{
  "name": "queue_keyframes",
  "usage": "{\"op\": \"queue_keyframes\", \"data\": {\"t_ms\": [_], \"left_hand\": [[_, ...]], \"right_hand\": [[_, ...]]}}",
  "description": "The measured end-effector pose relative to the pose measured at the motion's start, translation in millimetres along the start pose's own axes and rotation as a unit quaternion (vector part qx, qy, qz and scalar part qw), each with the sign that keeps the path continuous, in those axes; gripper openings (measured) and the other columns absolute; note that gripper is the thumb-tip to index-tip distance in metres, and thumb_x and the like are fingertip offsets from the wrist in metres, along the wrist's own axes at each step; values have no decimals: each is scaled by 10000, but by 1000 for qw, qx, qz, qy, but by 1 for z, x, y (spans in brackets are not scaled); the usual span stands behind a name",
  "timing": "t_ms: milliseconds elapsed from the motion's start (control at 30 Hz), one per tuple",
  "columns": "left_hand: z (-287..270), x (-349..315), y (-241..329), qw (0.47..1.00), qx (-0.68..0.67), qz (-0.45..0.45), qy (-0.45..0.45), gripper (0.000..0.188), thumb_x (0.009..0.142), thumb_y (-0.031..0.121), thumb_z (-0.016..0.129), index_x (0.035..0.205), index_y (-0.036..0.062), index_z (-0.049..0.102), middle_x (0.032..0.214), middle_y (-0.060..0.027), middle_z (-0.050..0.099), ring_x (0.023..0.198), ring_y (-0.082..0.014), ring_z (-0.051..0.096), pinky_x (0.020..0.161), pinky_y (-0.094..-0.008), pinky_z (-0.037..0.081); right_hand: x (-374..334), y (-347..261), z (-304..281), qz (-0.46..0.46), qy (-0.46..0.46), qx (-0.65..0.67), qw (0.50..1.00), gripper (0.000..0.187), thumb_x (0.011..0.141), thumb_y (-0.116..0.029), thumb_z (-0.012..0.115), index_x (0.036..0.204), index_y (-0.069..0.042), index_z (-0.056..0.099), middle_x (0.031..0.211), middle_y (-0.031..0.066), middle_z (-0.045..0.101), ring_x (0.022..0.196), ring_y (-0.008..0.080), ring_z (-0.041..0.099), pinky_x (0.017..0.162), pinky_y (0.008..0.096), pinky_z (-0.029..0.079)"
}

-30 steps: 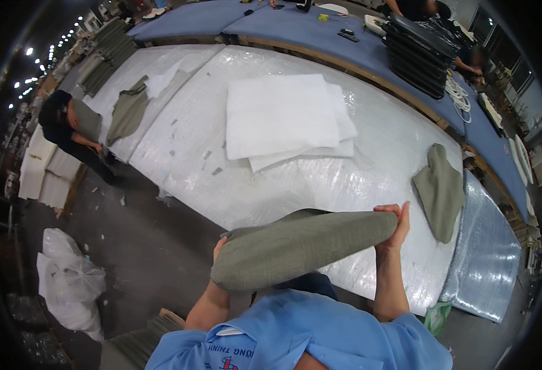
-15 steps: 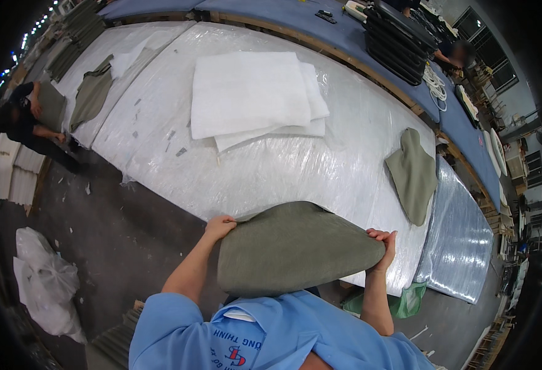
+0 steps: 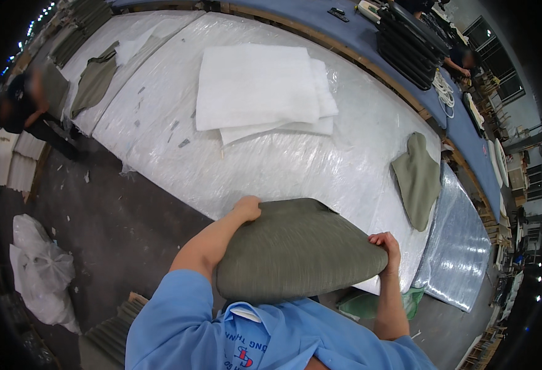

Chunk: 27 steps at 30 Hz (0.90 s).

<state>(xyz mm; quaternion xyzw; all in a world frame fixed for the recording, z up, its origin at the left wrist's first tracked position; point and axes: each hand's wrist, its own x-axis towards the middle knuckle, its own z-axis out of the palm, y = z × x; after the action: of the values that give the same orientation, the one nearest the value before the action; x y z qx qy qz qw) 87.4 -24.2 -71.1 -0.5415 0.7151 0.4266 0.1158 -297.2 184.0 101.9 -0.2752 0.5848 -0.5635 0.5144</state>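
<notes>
An olive-grey fabric cushion cover point(image 3: 301, 253) with a rounded, bulging shape is held up before my chest, over the near edge of the table. Whether it has padding inside, I cannot tell. My left hand point(image 3: 247, 208) is closed on its far left corner. On the right end, my right hand point(image 3: 388, 248) grips the edge with curled fingers. A second olive cover point(image 3: 419, 185) lies flat on the table's right side. Beyond my hands, folded white padding sheets point(image 3: 255, 86) lie stacked on the plastic-wrapped table top point(image 3: 283, 163).
A blue-topped bench point(image 3: 357, 52) runs behind, bearing stacked black cushions point(image 3: 409, 43) and a white cord coil point(image 3: 444, 92). At the left, a co-worker point(image 3: 30, 105) stands near another olive cover point(image 3: 95, 80). A clear plastic bag point(image 3: 43, 271) lies on the floor.
My left hand has moved right and a little farther away along the cover's far edge. The cover's far left corner has shifted with it, while my right hand keeps its hold.
</notes>
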Motion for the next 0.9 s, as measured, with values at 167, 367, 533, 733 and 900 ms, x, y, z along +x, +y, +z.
{"op": "queue_keyframes", "data": {"t_ms": [167, 367, 533, 733, 900], "left_hand": [[1, -1, -3, 993, -84, -17, 77, 413, 838, 70, 573, 1239, 48, 670, 1226, -221, 690, 1181, -412, 629, 1015, -470, 491], [38, -16, 7, 963, -139, -31, 229, 206, 892, 83, 586, 1084, 43, 650, 1056, -209, 715, 1040, -430, 659, 923, -511, 490], [38, -16, 1, 945, -144, 74, 285, 186, 897, 83, 586, 1080, 64, 615, 976, -217, 704, 954, -455, 655, 826, -557, 490], [47, -16, -3, 949, -117, 74, 284, 159, 896, 64, 548, 1054, 47, 562, 910, -220, 690, 904, -464, 649, 797, -571, 479], [43, -11, -4, 970, -71, 41, 227, 199, 938, 164, 575, 1081, 27, 593, 944, -201, 713, 928, -442, 674, 822, -568, 491]], "right_hand": [[70, -28, 36, 192, -162, -298, 921, 286, 1000, -286, 616, 1063, -19, 699, 990, 89, 708, 828, 178, 670, 772, 327, 525], [168, 53, 137, 179, -270, -434, 841, 489, 927, -168, 704, 1390, -48, 599, 1317, 105, 658, 857, 153, 684, 724, 327, 558], [165, 134, 211, 79, -354, -469, 806, 499, 907, -144, 730, 1382, -76, 596, 1240, 99, 678, 749, 161, 700, 640, 333, 555], [174, 135, 199, 276, -301, -556, 724, 298, 973, -257, 673, 1184, -47, 674, 753, 73, 663, 540, 171, 630, 454, 354, 456], [188, 141, 188, 325, -212, -555, 736, 297, 1015, -314, 621, 1095, -34, 679, 685, 65, 600, 494, 170, 602, 366, 365, 368]]}}
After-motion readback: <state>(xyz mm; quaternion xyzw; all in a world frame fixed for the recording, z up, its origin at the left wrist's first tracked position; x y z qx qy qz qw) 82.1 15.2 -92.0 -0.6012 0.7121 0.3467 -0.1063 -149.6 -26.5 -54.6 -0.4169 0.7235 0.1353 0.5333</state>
